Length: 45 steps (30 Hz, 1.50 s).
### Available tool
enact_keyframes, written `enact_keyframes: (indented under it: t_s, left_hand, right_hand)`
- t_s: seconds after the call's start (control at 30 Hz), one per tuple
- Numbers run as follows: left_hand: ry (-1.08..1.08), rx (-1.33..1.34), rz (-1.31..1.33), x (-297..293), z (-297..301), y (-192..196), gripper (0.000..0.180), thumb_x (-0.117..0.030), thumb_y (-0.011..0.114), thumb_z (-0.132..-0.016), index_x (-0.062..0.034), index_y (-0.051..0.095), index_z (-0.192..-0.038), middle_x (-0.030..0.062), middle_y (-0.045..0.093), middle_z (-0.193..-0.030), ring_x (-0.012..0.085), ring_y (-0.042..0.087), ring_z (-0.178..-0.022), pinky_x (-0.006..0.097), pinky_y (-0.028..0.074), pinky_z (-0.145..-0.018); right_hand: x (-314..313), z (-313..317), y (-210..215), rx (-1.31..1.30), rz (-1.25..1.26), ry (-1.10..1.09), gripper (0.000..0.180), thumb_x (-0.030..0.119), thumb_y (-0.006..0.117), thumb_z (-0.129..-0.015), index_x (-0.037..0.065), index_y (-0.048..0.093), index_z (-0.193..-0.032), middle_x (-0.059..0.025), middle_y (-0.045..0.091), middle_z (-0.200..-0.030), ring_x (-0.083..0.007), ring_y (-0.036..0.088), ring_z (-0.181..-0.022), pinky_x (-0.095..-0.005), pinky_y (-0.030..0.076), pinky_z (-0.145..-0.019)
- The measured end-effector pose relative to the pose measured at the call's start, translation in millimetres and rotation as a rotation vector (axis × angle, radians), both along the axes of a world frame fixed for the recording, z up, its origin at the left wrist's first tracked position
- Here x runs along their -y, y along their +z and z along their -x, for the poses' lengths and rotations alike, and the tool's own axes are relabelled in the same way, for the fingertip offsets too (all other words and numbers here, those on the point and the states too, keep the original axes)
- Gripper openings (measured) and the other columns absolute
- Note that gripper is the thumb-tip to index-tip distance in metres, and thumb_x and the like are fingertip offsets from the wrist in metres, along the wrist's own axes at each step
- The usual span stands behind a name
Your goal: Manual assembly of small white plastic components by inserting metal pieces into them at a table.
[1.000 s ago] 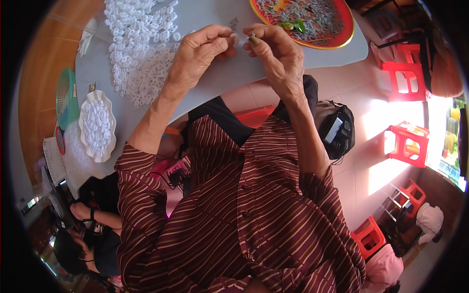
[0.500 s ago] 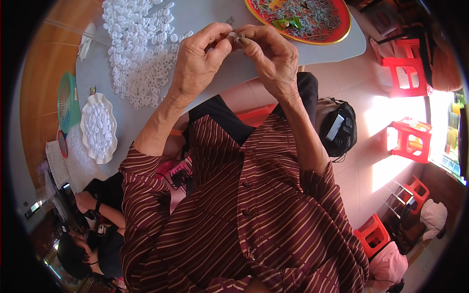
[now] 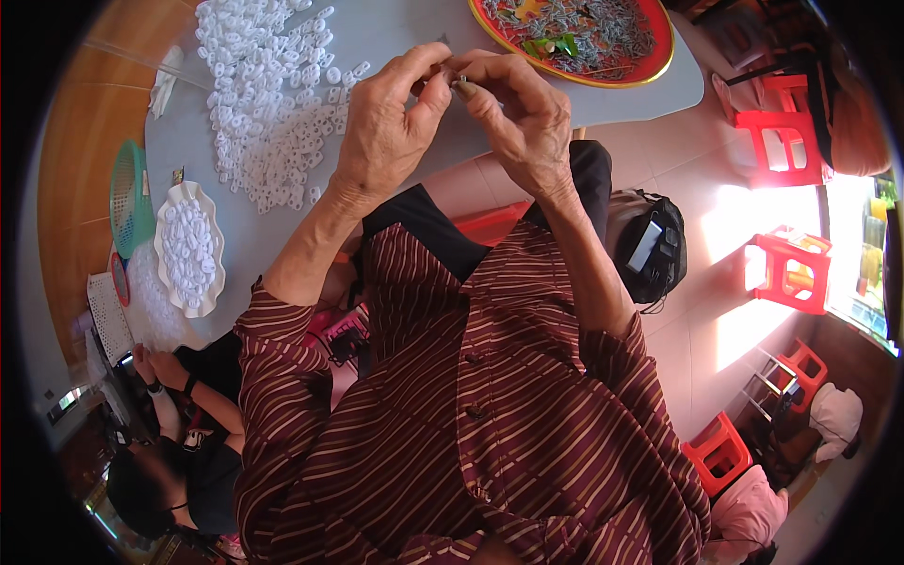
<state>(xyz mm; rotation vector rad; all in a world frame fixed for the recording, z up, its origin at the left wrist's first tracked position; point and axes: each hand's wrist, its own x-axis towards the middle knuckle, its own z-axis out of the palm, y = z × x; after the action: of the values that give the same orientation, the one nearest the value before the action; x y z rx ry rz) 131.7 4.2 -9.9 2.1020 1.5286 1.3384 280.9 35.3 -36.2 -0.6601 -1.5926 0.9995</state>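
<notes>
My left hand (image 3: 391,127) and my right hand (image 3: 529,127) meet fingertip to fingertip over the table's near edge, both closed in a pinch. A tiny silvery piece (image 3: 460,80) shows at my right thumb and fingertips; its kind is too small to make out. Whatever my left fingers pinch is hidden behind them. Left of my hands, small white oval plastic parts (image 3: 247,66) lie heaped on the grey table (image 3: 193,122), with flatter white pieces (image 3: 282,155) nearer me. Beyond my right hand, a red tray with a gold rim (image 3: 664,64) holds many thin grey metal pieces (image 3: 617,33) and a green leaf (image 3: 565,44).
A white scalloped dish (image 3: 220,259) filled with white parts stands at the table's left, beside a green basket (image 3: 127,202). A co-worker (image 3: 202,424) sits at lower left. Red stools (image 3: 791,268) stand on the floor to the right, and a black bag (image 3: 664,250) lies near my right arm.
My hands stay nearly in place, with the right fingers shifted slightly left. The white piece seen between my fingertips is now mostly hidden. The co-worker's hands have come together.
</notes>
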Motion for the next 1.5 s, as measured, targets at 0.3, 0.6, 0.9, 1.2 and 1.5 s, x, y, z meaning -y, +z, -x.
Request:
enact_keyframes:
  t_s: [0.3, 0.6, 0.9, 1.2, 1.5]
  left_hand:
    - [-0.151, 0.492, 0.409, -7.4, 15.0, -5.7, 0.020, -0.009, 0.054, -0.090, -0.0005, 0.059, -0.107, 0.0020, 0.063, -0.093, 0.0078, 0.058, -0.083, 0.021, 0.046, -0.073]
    - [-0.109, 0.556, 0.253, -13.9, 5.3, -3.6, 0.015, -0.016, 0.054, -0.092, -0.0040, 0.061, -0.098, -0.0004, 0.062, -0.080, 0.0044, 0.055, -0.070, 0.020, 0.045, -0.060]
    - [-0.026, 0.362, 0.292, -7.8, 1.0, 3.2, 0.019, -0.017, 0.053, -0.093, -0.0035, 0.060, -0.105, -0.0002, 0.058, -0.085, 0.0067, 0.053, -0.077, 0.021, 0.044, -0.070]
    - [-0.054, 0.581, 0.333, -8.4, -2.9, -0.7, 0.022, -0.016, 0.052, -0.093, -0.0033, 0.058, -0.110, -0.0006, 0.057, -0.085, 0.0061, 0.053, -0.078, 0.020, 0.043, -0.071]
    - [-0.023, 0.307, 0.261, -7.3, -1.8, 3.7, 0.025, -0.015, 0.051, -0.094, -0.0060, 0.055, -0.116, 0.0008, 0.057, -0.081, 0.0076, 0.055, -0.076, 0.021, 0.044, -0.069]
  right_hand:
    - [1.3, -2.3, -1.0, -0.141, 0.183, 0.034, 0.012, 0.004, 0.065, -0.084, -0.003, 0.061, -0.093, -0.0032, 0.065, -0.082, -0.0074, 0.059, -0.076, -0.0205, 0.048, -0.070]
    - [0.2, 1.2, -1.6, -0.022, 0.109, 0.002, 0.017, 0.004, 0.067, -0.081, 0.000, 0.060, -0.095, -0.0037, 0.065, -0.082, -0.0087, 0.062, -0.075, -0.0226, 0.050, -0.067]
    - [-0.9, 2.0, -5.3, -0.102, 0.167, 0.000, 0.017, 0.003, 0.068, -0.080, 0.001, 0.058, -0.094, -0.0018, 0.062, -0.079, -0.0063, 0.057, -0.070, -0.0204, 0.048, -0.064]
    - [-3.2, -0.1, -7.1, -0.089, 0.181, 0.021, 0.023, 0.004, 0.069, -0.079, 0.000, 0.058, -0.098, -0.0035, 0.063, -0.079, -0.0070, 0.059, -0.070, -0.0210, 0.049, -0.065]
    - [-1.8, -0.2, -6.6, -0.124, 0.186, 0.042, 0.026, 0.005, 0.069, -0.079, 0.000, 0.057, -0.102, -0.0031, 0.063, -0.078, -0.0063, 0.059, -0.071, -0.0203, 0.049, -0.065]
